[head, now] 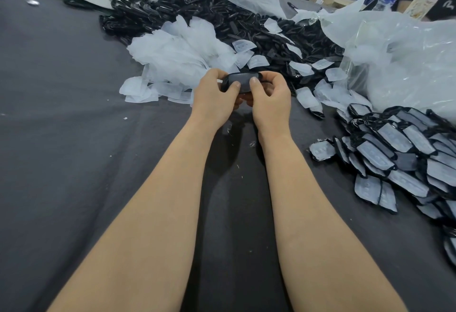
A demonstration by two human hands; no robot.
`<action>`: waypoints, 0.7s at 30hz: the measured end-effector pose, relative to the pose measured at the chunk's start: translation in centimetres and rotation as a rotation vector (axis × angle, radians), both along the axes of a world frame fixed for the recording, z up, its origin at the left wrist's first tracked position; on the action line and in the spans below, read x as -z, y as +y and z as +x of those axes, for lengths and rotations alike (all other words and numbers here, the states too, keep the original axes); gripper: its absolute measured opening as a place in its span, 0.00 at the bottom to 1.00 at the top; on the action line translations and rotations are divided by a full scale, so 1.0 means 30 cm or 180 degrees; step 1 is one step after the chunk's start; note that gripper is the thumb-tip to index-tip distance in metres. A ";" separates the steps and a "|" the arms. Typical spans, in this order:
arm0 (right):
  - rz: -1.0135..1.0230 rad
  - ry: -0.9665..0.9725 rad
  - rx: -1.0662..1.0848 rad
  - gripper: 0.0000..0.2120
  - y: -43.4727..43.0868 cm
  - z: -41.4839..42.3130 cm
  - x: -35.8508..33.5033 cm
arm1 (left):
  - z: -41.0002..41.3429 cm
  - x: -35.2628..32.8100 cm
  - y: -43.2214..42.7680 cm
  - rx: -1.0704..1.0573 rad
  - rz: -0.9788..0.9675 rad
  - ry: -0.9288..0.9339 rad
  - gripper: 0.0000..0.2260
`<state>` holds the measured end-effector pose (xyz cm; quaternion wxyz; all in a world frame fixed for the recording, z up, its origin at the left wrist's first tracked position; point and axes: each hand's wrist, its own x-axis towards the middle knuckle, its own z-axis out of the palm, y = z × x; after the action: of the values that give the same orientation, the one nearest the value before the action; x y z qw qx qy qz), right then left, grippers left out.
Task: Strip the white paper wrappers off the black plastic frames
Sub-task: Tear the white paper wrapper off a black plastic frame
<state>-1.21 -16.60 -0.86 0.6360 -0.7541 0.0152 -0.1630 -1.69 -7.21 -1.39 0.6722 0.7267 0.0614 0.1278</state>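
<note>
Black frame (243, 82) in clamped grip of left hand (217, 95) and right hand (270, 98), wrapper heap (177, 55) behind (white), wrapped frames (399, 148) rightward.

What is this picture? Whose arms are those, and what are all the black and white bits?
There is no machine here. Those are a person's two arms, and the camera sits on that person's head, looking down. The left hand and right hand both pinch one black frame above a table covered in dark cloth. At the right lies a heap of wrapped frames, black with white paper on them. Farther back is a pile of bare black frames, and beside it a pile of white wrappers already pulled off. A clear plastic bag sits at the far right.
</note>
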 end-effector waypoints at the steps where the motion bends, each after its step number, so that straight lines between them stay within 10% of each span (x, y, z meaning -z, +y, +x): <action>1: 0.0040 0.0015 -0.0023 0.03 -0.001 0.000 0.000 | 0.000 0.000 0.000 0.0004 0.0021 -0.0010 0.05; 21: 0.0433 0.0002 -0.0288 0.09 -0.016 0.008 0.003 | -0.019 -0.018 0.003 0.0265 -0.0022 -0.0040 0.03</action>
<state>-0.95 -17.07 -0.94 0.6925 -0.7092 -0.0076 -0.1324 -2.27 -7.12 -0.83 0.6798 0.7254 0.0272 0.1040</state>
